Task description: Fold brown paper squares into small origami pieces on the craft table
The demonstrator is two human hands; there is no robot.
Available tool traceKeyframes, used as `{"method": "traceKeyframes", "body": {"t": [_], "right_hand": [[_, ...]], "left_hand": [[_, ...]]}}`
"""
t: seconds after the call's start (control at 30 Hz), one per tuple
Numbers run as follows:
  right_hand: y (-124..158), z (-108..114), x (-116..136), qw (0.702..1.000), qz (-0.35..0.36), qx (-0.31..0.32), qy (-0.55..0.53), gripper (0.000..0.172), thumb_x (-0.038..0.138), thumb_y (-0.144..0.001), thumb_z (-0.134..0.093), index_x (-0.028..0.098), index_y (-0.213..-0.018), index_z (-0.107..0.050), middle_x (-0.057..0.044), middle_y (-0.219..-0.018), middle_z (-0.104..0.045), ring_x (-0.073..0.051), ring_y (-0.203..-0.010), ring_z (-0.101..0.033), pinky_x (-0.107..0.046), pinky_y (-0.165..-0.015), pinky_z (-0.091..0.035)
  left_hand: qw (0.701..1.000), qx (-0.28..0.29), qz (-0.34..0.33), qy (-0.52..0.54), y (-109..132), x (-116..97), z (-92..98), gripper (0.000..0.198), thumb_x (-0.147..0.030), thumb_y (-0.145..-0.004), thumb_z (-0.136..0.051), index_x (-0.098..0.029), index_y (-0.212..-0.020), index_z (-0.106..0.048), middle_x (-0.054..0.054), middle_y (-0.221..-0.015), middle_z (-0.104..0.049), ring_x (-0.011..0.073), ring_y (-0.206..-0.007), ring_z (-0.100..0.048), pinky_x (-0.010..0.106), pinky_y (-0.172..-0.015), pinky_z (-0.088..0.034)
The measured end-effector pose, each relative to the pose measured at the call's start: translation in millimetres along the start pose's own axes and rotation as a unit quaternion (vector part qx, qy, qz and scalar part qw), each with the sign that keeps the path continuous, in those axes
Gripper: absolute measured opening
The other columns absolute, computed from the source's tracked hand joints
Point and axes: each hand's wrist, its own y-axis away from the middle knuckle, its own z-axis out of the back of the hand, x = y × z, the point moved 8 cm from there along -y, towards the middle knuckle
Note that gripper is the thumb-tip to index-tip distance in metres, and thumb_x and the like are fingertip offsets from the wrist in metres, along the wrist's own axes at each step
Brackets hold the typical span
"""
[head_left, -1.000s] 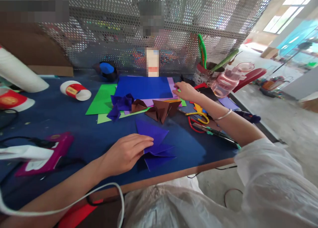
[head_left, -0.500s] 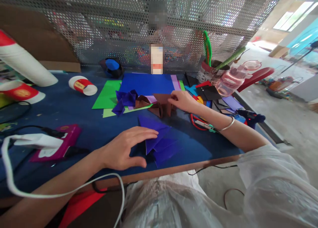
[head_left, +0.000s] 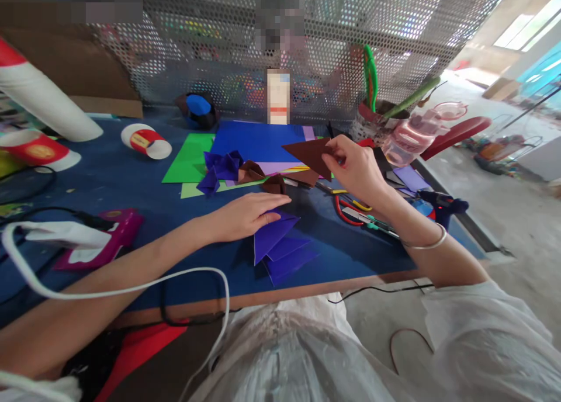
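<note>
My right hand (head_left: 357,168) is raised above the table and pinches a folded brown paper triangle (head_left: 309,155) by its right corner. Flat on the blue table (head_left: 131,203), my left hand (head_left: 245,215) rests with fingers stretched over the top of a folded purple paper piece (head_left: 280,247) near the front edge. Behind it lie a crumpled purple folded shape (head_left: 221,171) and small brown folded pieces (head_left: 263,177), on top of green (head_left: 188,159), blue (head_left: 258,142) and pink sheets.
Scissors with red and yellow handles (head_left: 350,206) and a glue gun (head_left: 440,203) lie at the right. A pink bottle (head_left: 407,139) and a pot of tools (head_left: 372,118) stand by the perforated screen. Paper cups (head_left: 146,141), a magenta device (head_left: 107,238) and white cable (head_left: 109,288) sit left.
My right hand has picked the brown triangle off the paper pile and lifted it. My left hand has slid forward over the purple piece.
</note>
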Motion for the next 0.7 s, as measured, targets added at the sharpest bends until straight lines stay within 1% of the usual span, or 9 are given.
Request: {"method": "traceKeyframes", "body": {"t": [0.07,0.1,0.17,0.23,0.27,0.37,0.5,0.6,0.7], "right_hand": [[4,7,-4,1.0,-0.001,-0.02,0.0,0.022,0.028,-0.091,-0.057,0.02,-0.11,-0.066,-0.008,-0.095,-0.077,-0.027,-0.086,-0.073,-0.034,-0.074,-0.051],[6,10,-6,1.0,-0.002,-0.028,0.0,0.021,0.028,-0.091,-0.057,0.021,-0.11,-0.066,-0.008,-0.096,-0.077,-0.026,-0.086,-0.073,-0.034,-0.074,-0.051],[10,13,-11,0.999,-0.004,-0.041,0.0,0.02,0.028,-0.091,-0.056,0.021,-0.109,-0.065,-0.007,-0.094,-0.077,-0.025,-0.081,-0.073,-0.034,-0.072,-0.051],[12,15,-16,0.999,-0.002,-0.049,-0.004,0.019,0.028,-0.092,-0.056,0.021,-0.107,-0.065,-0.007,-0.09,-0.077,-0.024,-0.078,-0.072,-0.034,-0.071,-0.051],[12,15,-17,0.999,0.0,-0.053,-0.007,0.019,0.028,-0.092,-0.055,0.021,-0.106,-0.065,-0.007,-0.089,-0.077,-0.024,-0.078,-0.072,-0.034,-0.071,-0.051],[12,13,-16,0.998,0.007,-0.055,-0.014,0.017,0.027,-0.09,-0.056,0.021,-0.103,-0.066,-0.008,-0.092,-0.077,-0.025,-0.083,-0.074,-0.034,-0.073,-0.052],[9,5,-9,0.999,0.009,-0.033,-0.022,0.017,0.027,-0.09,-0.057,0.022,-0.103,-0.067,-0.007,-0.091,-0.077,-0.025,-0.083,-0.074,-0.033,-0.072,-0.051],[9,0,-2,0.999,0.019,-0.018,-0.032,0.018,0.027,-0.091,-0.056,0.021,-0.104,-0.067,-0.007,-0.091,-0.077,-0.024,-0.083,-0.073,-0.033,-0.072,-0.051],[10,-4,3,0.999,0.029,-0.009,-0.031,0.018,0.026,-0.091,-0.056,0.02,-0.104,-0.067,-0.007,-0.092,-0.077,-0.024,-0.084,-0.072,-0.033,-0.072,-0.051]], "left_hand": [[0.999,-0.01,0.019,-0.047,-10,16,-1.9,0.049,-0.042,-0.107,-0.041,-0.02,-0.147,-0.054,0.009,-0.149,-0.061,0.0238,-0.139,-0.056,0.043,-0.119,-0.043],[0.998,-0.022,0.032,-0.059,-14,25,-1.4,0.049,-0.042,-0.106,-0.041,-0.018,-0.147,-0.055,0.011,-0.149,-0.061,0.0267,-0.14,-0.055,0.047,-0.119,-0.042],[0.994,-0.046,0.054,-0.077,-19,41,0.7,0.052,-0.042,-0.105,-0.042,-0.014,-0.147,-0.055,0.017,-0.153,-0.055,0.0331,-0.145,-0.049,0.056,-0.12,-0.04],[0.991,-0.067,0.07,-0.088,-20,51,3.2,0.054,-0.042,-0.104,-0.043,-0.009,-0.146,-0.054,0.023,-0.156,-0.049,0.0375,-0.15,-0.042,0.061,-0.12,-0.036],[0.99,-0.074,0.074,-0.093,-19,54,4.4,0.055,-0.042,-0.104,-0.044,-0.008,-0.146,-0.054,0.024,-0.158,-0.046,0.0384,-0.151,-0.039,0.061,-0.121,-0.035],[0.988,-0.088,0.079,-0.099,-15,56,7.6,0.054,-0.04,-0.103,-0.045,-0.007,-0.146,-0.054,0.022,-0.16,-0.044,0.0353,-0.153,-0.036,0.059,-0.125,-0.032],[0.986,-0.103,0.088,-0.095,-10,54,14.6,0.052,-0.035,-0.102,-0.045,-0.009,-0.146,-0.054,0.018,-0.16,-0.046,0.0291,-0.152,-0.04,0.053,-0.126,-0.034],[0.983,-0.125,0.098,-0.092,-8,50,22.7,0.049,-0.031,-0.101,-0.044,-0.01,-0.144,-0.056,0.017,-0.155,-0.053,0.028,-0.148,-0.046,0.051,-0.125,-0.036],[0.979,-0.151,0.104,-0.085,-4,38,30.0,0.046,-0.03,-0.102,-0.042,-0.01,-0.138,-0.061,0.016,-0.147,-0.061,0.028,-0.142,-0.054,0.051,-0.123,-0.039]]}}
